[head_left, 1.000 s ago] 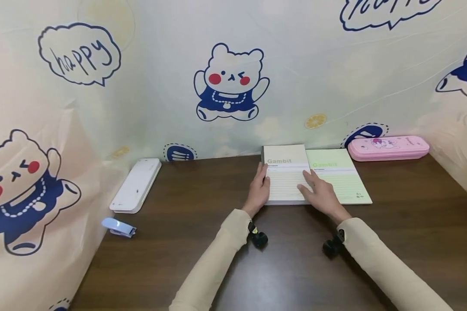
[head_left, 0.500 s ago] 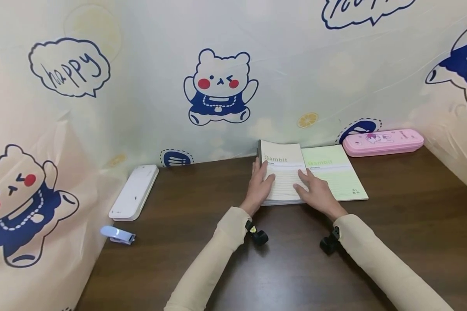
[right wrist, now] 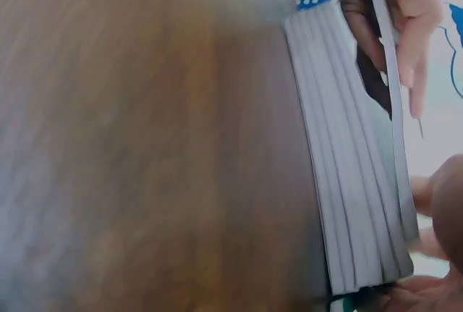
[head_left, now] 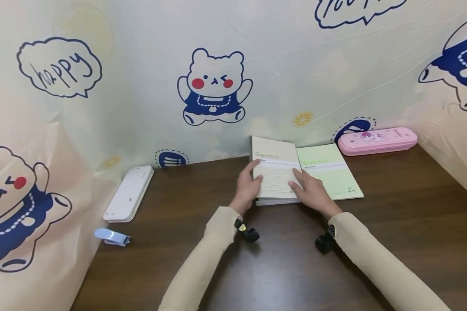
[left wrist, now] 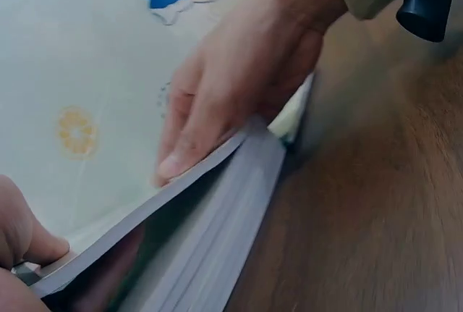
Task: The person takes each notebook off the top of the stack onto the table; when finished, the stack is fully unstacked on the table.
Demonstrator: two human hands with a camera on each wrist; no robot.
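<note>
A stack of notebooks with a cream "Gambit" cover on top [head_left: 274, 183] lies at the back of the table. My left hand [head_left: 247, 186] grips the left edge of the top notebook, thumb on the cover and fingers beneath. That edge is raised, and a dark gap shows under it in the left wrist view. My right hand [head_left: 313, 190] holds the right side of the stack [right wrist: 347, 160], its thumb on the top cover and other fingers low by the stack's end. A green "Gambit" notebook [head_left: 331, 172] lies right of the stack, partly behind my right hand.
A pink pencil case [head_left: 377, 141] lies at the back right against the patterned cloth [head_left: 148, 86]. On the left are a white flat case [head_left: 128, 194] and a light blue stapler [head_left: 113, 237]. The brown table [head_left: 280, 268] extends in front of the notebooks.
My left hand has slid its fingers under the top notebook and raised its left edge off the stack. The right hand stays at the stack's right side. The head view has shifted slightly.
</note>
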